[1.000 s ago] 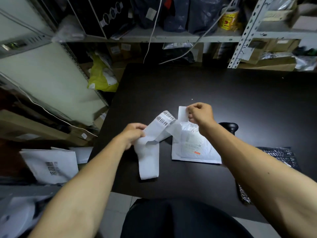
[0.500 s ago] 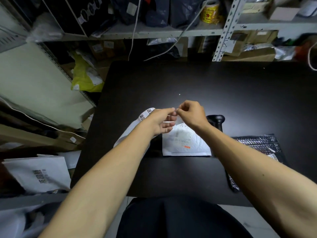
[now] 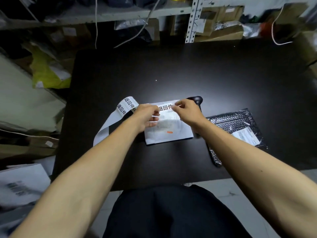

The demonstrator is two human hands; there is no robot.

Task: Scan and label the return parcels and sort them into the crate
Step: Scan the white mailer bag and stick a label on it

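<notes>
Two hands, left hand (image 3: 148, 115) and right hand (image 3: 186, 110), pinch a return label (image 3: 165, 107) over the white parcel (image 3: 169, 133) mid-worktop; labelling is under way, pressing it flat likely comes next.

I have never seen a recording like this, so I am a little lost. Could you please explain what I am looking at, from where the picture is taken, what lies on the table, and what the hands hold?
There is no machine here. A person wears a camera on the head, so the single view looks down along both bare arms at a black table. The left hand and the right hand together pinch a white label with large printed characters, holding it over the top edge of a white parcel that lies flat. To the left a strip of labels curls across the table. To the right lies a black bubble-wrap parcel. A black scanner shows behind the right hand. Shelves of boxes stand behind.
</notes>
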